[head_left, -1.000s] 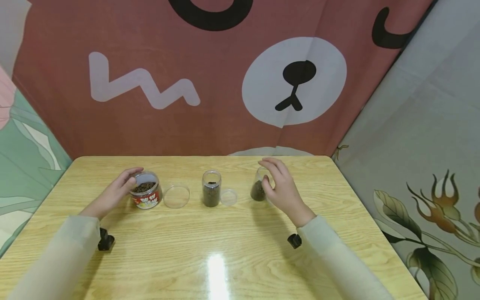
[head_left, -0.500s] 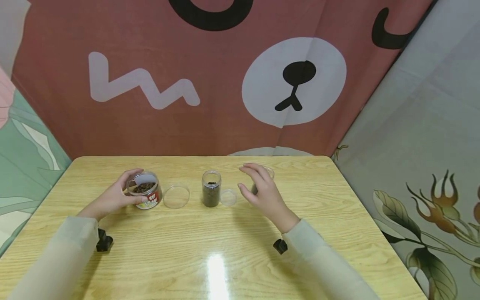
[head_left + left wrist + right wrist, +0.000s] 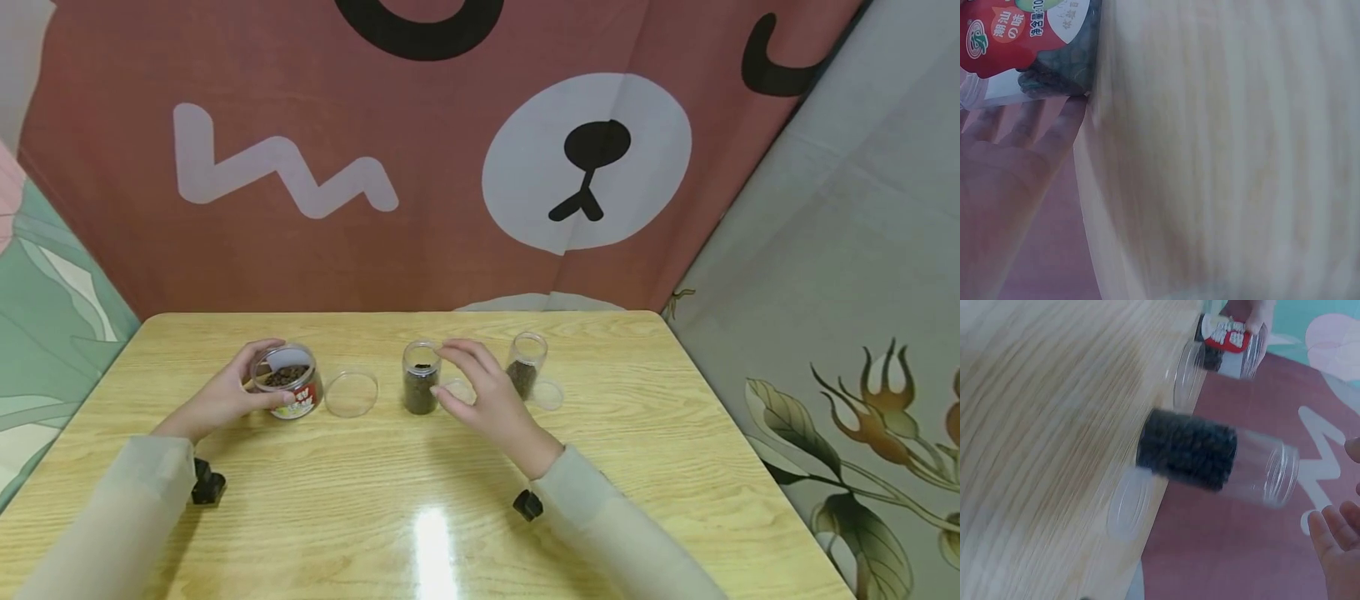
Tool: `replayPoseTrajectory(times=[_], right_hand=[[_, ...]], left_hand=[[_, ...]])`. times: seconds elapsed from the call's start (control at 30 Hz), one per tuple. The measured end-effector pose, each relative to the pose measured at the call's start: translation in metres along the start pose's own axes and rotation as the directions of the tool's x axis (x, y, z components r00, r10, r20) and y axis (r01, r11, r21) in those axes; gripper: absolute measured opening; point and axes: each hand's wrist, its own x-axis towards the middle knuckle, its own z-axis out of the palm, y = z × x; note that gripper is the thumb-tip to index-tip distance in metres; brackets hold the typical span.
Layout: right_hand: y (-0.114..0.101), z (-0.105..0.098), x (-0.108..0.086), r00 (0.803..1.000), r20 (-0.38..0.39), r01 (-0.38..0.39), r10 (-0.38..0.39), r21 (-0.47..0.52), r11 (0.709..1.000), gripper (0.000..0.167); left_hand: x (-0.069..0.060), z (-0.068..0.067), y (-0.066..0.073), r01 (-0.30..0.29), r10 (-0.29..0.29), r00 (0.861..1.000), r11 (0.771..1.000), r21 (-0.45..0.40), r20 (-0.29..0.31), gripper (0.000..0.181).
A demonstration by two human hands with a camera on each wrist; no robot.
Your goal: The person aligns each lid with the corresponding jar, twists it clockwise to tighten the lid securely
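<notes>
The right hand point(image 3: 491, 402) moved left, fingers parted; the upright middle jar point(image 3: 420, 388) stands just leftward. Left hand point(image 3: 225, 396) grips red-labelled jar point(image 3: 303, 397).

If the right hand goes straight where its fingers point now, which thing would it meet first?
Most likely the middle jar, which stands just ahead of the right hand in the head view; the exact depth is hard to judge.

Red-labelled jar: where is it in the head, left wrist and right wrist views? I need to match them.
Head: the red-labelled jar is left of centre, below mid-height.
Left wrist: the jar is in the top left corner, cut off by the frame.
Right wrist: the jar is near the top, right of centre.
Shared landmark: the left hand holding it.
</notes>
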Motion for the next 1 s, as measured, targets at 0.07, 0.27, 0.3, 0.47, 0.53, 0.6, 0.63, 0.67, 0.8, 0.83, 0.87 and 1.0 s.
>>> replayPoseTrajectory(times=[0.07, 0.27, 0.3, 0.47, 0.53, 0.6, 0.63, 0.67, 0.8, 0.83, 0.87, 1.0], right_hand=[[-0.004, 0.004, 0.001, 1.000, 0.021, -0.011, 0.011, 0.008, 1.000, 0.050], [-0.019, 0.015, 0.006, 0.994, 0.104, -0.038, 0.032, 0.059, 0.998, 0.052], [-0.021, 0.018, 0.008, 0.992, 0.119, -0.042, 0.033, 0.067, 0.997, 0.052], [-0.029, 0.029, 0.012, 0.978, 0.199, -0.087, 0.070, 0.079, 0.993, 0.053], [-0.031, 0.033, 0.012, 0.968, 0.233, -0.117, 0.095, 0.082, 0.990, 0.053], [-0.033, 0.038, 0.013, 0.958, 0.263, -0.139, 0.114, 0.082, 0.987, 0.053], [-0.033, 0.040, 0.013, 0.953, 0.277, -0.149, 0.121, 0.081, 0.985, 0.053], [-0.034, 0.043, 0.013, 0.949, 0.288, -0.157, 0.129, 0.079, 0.984, 0.053], [-0.036, 0.051, 0.015, 0.932, 0.327, -0.184, 0.154, 0.062, 0.981, 0.054], [-0.036, 0.053, 0.016, 0.927, 0.338, -0.196, 0.165, 0.060, 0.979, 0.054], [-0.037, 0.055, 0.017, 0.921, 0.349, -0.208, 0.174, 0.061, 0.976, 0.055], [-0.039, 0.062, 0.018, 0.898, 0.383, -0.250, 0.216, 0.042, 0.967, 0.056]], left_hand=[[0.000, 0.000, 0.000, 0.002, -0.002, 1.000, 1.000, -0.006, 0.003, 0.096], [-0.001, -0.001, -0.002, 0.005, -0.005, 1.000, 1.000, 0.012, 0.004, 0.093], [-0.001, -0.001, -0.003, 0.004, -0.004, 1.000, 1.000, 0.012, 0.006, 0.092], [-0.001, 0.000, -0.005, -0.010, 0.010, 1.000, 1.000, 0.004, 0.013, 0.090], [-0.001, 0.000, -0.006, -0.012, 0.012, 1.000, 1.000, 0.003, 0.014, 0.089], [-0.001, 0.001, -0.006, -0.010, 0.010, 1.000, 1.000, 0.000, 0.016, 0.089], [-0.002, 0.000, -0.006, -0.007, 0.007, 1.000, 1.000, 0.001, 0.018, 0.089], [-0.002, 0.000, -0.006, -0.006, 0.006, 1.000, 1.000, -0.001, 0.020, 0.090], [-0.003, 0.000, -0.005, 0.000, 0.000, 1.000, 1.000, 0.002, 0.025, 0.091], [-0.003, 0.000, -0.005, -0.002, 0.002, 1.000, 1.000, 0.002, 0.025, 0.090], [-0.003, 0.001, -0.005, -0.002, 0.002, 1.000, 1.000, 0.003, 0.026, 0.090], [-0.003, 0.002, -0.005, 0.001, -0.001, 0.999, 1.000, -0.018, 0.033, 0.092]])
